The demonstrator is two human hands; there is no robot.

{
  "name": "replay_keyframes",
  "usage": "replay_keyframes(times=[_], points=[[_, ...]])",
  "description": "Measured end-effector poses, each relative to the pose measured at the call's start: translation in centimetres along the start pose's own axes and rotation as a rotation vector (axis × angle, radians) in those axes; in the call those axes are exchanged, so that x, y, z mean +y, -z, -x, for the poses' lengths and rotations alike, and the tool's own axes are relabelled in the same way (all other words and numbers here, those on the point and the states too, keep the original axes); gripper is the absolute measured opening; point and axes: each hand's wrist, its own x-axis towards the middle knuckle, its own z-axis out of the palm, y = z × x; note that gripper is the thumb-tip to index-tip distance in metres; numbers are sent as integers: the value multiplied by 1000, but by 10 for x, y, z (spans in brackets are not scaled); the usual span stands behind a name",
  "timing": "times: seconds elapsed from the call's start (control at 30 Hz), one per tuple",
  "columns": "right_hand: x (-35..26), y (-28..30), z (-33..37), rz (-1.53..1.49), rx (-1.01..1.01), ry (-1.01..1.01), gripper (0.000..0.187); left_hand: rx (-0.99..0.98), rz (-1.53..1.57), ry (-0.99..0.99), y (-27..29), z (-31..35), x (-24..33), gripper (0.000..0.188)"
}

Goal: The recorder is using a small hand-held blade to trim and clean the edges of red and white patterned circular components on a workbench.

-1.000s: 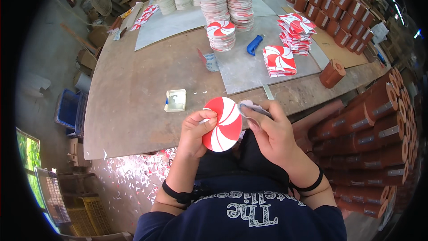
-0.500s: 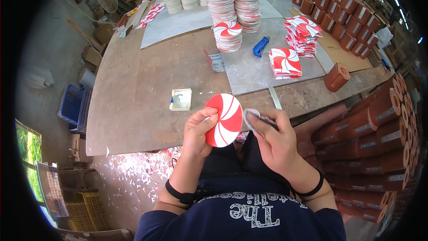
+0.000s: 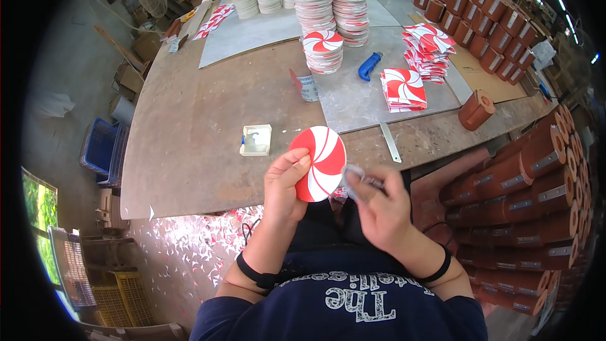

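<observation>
- Red-and-white swirled disc (image 3: 323,163): held over the table's (image 3: 183,132) near edge, between both hands.
- Left hand (image 3: 285,181): pinching the disc's left edge, thumb on its face.
- Right hand (image 3: 382,207): blurred, fingers closed around a grey pad (image 3: 351,179) at the disc's right edge; contact unclear.
- White tray (image 3: 254,153): beyond, to the left.
- Blue tool (image 3: 370,67): farther, right of the stacked discs (image 3: 323,53).
- Brown cylinders (image 3: 546,161): piled far right.

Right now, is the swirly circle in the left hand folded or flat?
Flat: the left hand holds the red-and-white circle near its edge, and its round face shows no fold.
</observation>
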Motion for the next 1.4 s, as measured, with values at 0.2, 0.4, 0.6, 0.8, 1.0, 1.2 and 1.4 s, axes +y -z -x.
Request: replay_keyframes(times=[0.2, 0.4, 0.6, 0.8, 1.0, 1.2, 1.4], points=[[2, -6, 0, 37, 20, -28, 39, 16, -22, -21, 0, 1, -1, 12], [-2, -7, 18, -84, -91, -69, 37, 37, -45, -71, -8, -3, -3, 33], [17, -2, -2, -132, 23, -129, 31, -36, -149, -12, -16, 2, -2, 64], [23, 5, -6, -201, -74, -188, 31, -53, -291, 55, -13, -5, 2, 80], [22, 7, -8, -218, -71, -164, 33, -62, -187, 145, -3, -17, -4, 37], [15, 12, -22, -104, -11, -39, 37, -113, -47, 261, -2, -17, -12, 22], [2, 9, 3, -92, -100, -61, 43, -149, 17, 242, 2, -21, -11, 31]])
